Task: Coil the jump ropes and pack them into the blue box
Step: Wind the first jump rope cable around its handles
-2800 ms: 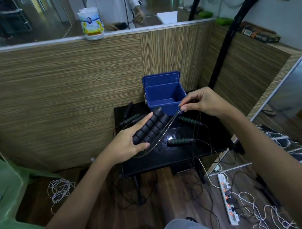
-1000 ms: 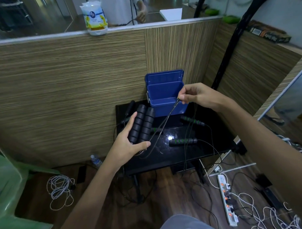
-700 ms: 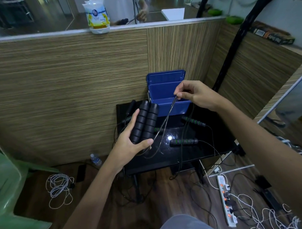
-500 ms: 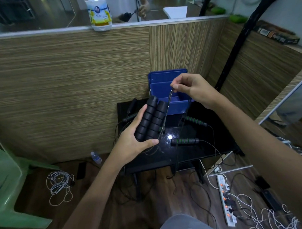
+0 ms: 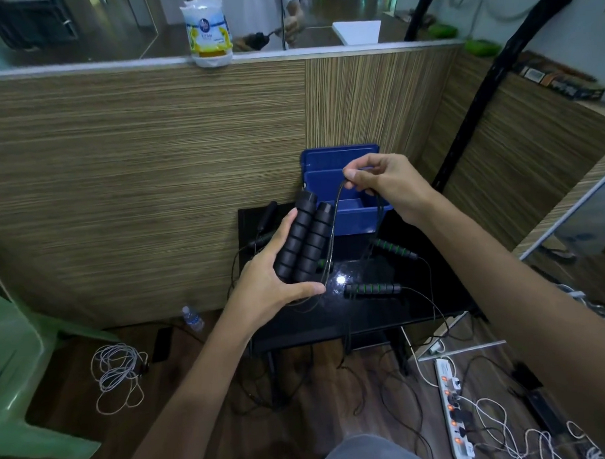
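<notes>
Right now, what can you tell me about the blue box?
The blue box is a small plastic tub standing at the back of the black table, against the wooden wall. Its lid is swung up and open. What shows of the inside looks empty. The right hand, pinching a thin black rope, covers part of it. Nothing visibly touches it but the table.

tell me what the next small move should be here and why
Probably bring the right hand down to lay its pinched cord around the two black handles that the left hand grips: cord hangs loose off the table, and the blue box stands open.
</notes>
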